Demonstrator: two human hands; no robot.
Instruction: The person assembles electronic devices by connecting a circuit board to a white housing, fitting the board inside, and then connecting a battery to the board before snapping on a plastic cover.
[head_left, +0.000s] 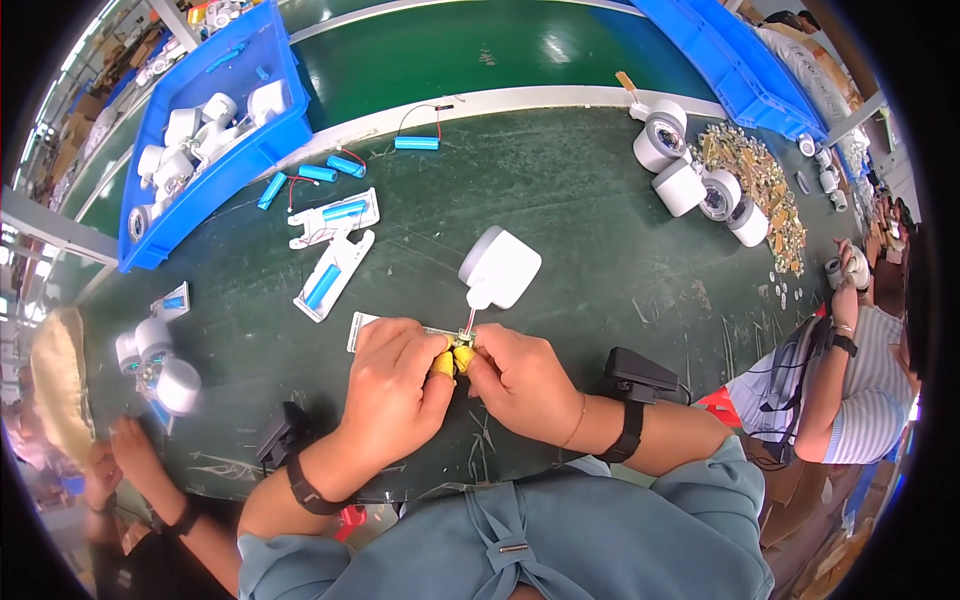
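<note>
Pinching a small circuit board (465,339) near the middle of the counter (420,260), I have the fingers (463,357) of the left hand (390,370) and right hand (528,385) closed on it. Wires (470,319) run from it to a white round-headed unit (508,266) just beyond, while blue cells (417,144) lie far left.

A smooth white plastic housing (512,268) is lying on a scuffed, matt green worktable (570,170); beyond its far edge a glossy green surface (420,65) is reflecting light, while a blue plastic bin (245,165) is standing at the far left corner.
</note>
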